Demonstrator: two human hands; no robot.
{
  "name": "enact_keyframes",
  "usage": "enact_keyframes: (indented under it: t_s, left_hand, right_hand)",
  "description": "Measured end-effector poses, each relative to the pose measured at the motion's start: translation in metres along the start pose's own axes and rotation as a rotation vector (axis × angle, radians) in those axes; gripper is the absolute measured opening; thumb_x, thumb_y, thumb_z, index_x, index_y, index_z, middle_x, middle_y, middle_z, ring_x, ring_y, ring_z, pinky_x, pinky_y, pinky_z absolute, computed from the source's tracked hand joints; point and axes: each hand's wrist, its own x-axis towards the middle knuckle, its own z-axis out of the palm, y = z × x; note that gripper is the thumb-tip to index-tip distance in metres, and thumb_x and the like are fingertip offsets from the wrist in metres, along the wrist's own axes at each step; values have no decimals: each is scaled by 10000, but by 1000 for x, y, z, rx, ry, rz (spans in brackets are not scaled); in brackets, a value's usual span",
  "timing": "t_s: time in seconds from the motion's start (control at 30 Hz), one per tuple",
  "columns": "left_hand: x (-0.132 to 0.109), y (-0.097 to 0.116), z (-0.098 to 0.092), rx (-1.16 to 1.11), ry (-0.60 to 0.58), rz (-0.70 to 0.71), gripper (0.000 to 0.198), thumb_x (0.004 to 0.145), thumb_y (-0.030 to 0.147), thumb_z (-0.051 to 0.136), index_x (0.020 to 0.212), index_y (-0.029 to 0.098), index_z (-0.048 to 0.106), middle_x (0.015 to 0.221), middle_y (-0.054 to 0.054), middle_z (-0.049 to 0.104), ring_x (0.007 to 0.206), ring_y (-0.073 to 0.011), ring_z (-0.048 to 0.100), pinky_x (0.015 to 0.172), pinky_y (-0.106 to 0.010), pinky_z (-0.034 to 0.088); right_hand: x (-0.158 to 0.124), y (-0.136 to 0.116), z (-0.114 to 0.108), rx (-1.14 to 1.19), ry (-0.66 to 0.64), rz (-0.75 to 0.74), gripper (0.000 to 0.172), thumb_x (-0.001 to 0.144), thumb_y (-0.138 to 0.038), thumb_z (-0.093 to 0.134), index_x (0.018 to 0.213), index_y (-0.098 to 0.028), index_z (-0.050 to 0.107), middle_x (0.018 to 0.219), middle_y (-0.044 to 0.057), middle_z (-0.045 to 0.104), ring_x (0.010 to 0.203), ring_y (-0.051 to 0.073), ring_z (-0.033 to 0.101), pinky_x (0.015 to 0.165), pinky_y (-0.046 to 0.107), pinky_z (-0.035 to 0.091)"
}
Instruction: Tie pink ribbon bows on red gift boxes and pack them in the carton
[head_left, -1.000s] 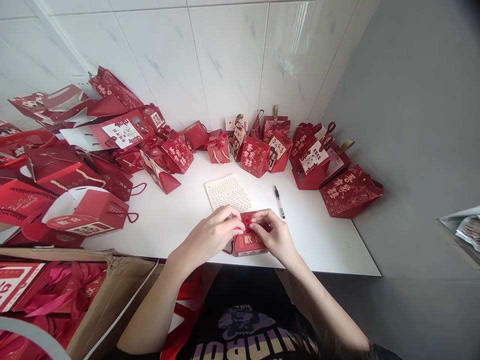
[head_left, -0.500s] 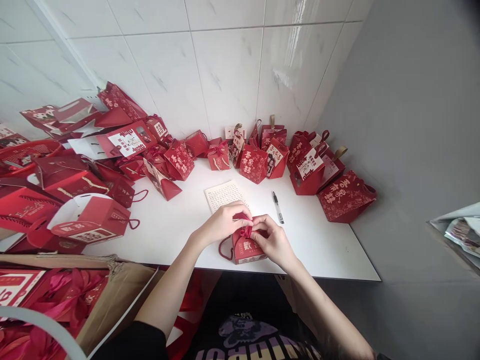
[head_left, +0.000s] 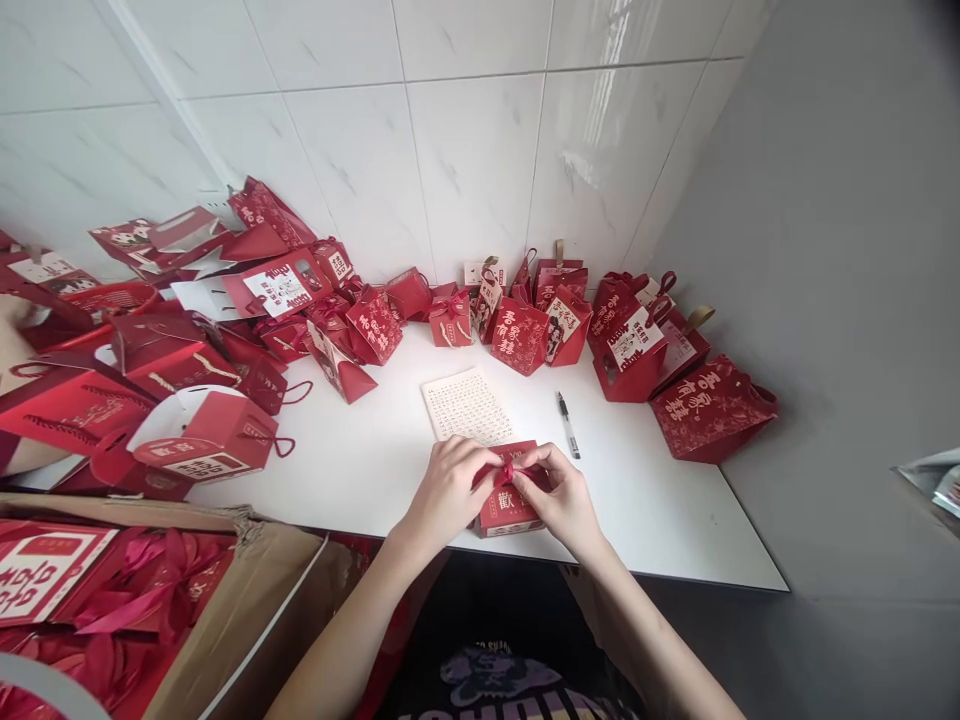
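Fingers (head_left: 486, 459) of the left hand (head_left: 448, 490) and right hand (head_left: 564, 492) are pinched nearly closed on the red ribbon (head_left: 508, 469), 1 hand at either side of its bunched middle. That middle lies right between the 2 sets of fingertips, so neither hand is clearly nearer. The ribbon's long axis runs left to right over the box (head_left: 510, 515), which rests near the desk's (head_left: 660, 520) front edge, with paper (head_left: 466, 405) just beyond.

Forearms (head_left: 360, 610) angled inward, fingers (head_left: 541, 457) pinched, nearly meeting
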Motion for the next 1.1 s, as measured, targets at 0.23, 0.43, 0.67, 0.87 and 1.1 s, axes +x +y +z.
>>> enact_keyframes:
  t_s: [0.23,0.43,0.67,0.87,1.1]
  left_hand:
    - [0,-4,10,-119,132,-7,88,860,165,491,870,199,571,829,-3,616,827,-147,556,799,-312,428]
    - [17,-11,11,-344,139,-71,56,860,209,496,832,193,541,789,11,600,761,-118,572,720,-246,450]
    - [34,-14,10,-402,-108,26,118,823,123,527,792,194,616,838,-4,605,820,-135,566,761,-271,447]
    - [13,-7,4,-217,-81,3,85,794,148,577,823,202,636,816,-11,615,861,-175,528,833,-359,414]
    - [-10,1,11,-199,50,-10,73,796,169,545,830,181,608,831,-21,624,866,-175,534,852,-365,389]
  right_hand:
    - [0,-1,0,-22,0,-18,138,776,-324,600,744,-218,518,690,-23,593,630,121,575,596,246,476]
    - [-1,0,-2,-2,-12,3,102,772,-291,596,739,-216,536,710,-18,599,641,120,578,593,241,476]
    - [1,1,0,28,42,-14,115,761,-267,611,706,-216,524,667,-31,578,603,110,561,565,229,463]
    - [-3,3,1,27,66,-94,128,752,-261,632,722,-220,515,680,-24,580,635,116,566,603,242,477]
    - [-6,1,5,-53,69,-82,124,755,-265,623,733,-220,510,681,-26,565,637,118,553,608,249,475]
